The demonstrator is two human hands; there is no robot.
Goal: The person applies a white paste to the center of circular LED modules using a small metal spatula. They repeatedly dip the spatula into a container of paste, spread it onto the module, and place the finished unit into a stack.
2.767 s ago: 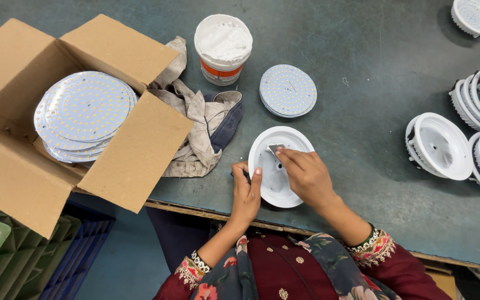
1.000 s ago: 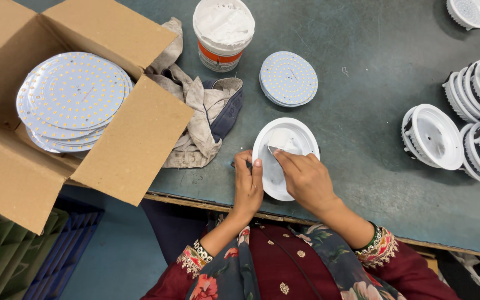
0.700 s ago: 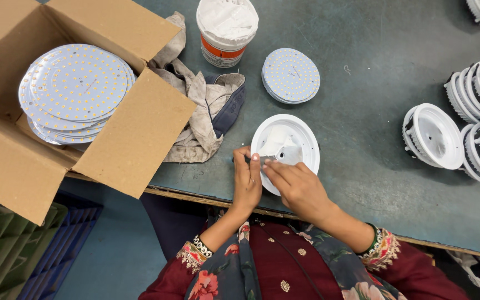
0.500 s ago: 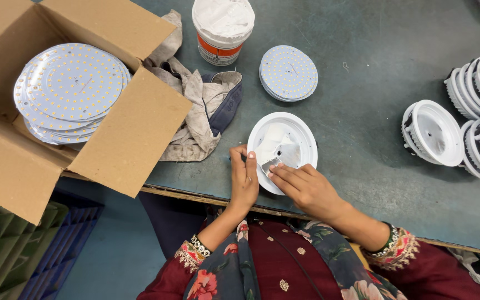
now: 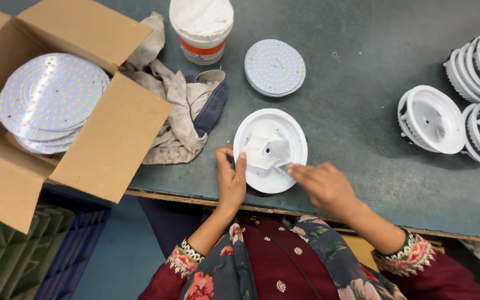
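One box: I log a cardboard box (image 5: pixel 56 119) at left, holding a stack of LED discs (image 5: pixel 51 100).
Tub: one white tub (image 5: pixel 201 28), lidded.
Loose disc: one (image 5: pixel 275 67).
Left hand (image 5: pixel 231 178): fingers curled on rim of white housing (image 5: pixel 270 150), table's near edge.
Right hand (image 5: pixel 323 186): pinching small tool (image 5: pixel 281 165) inside housing.
Right stack: housings (image 5: pixel 473 100), count unclear.
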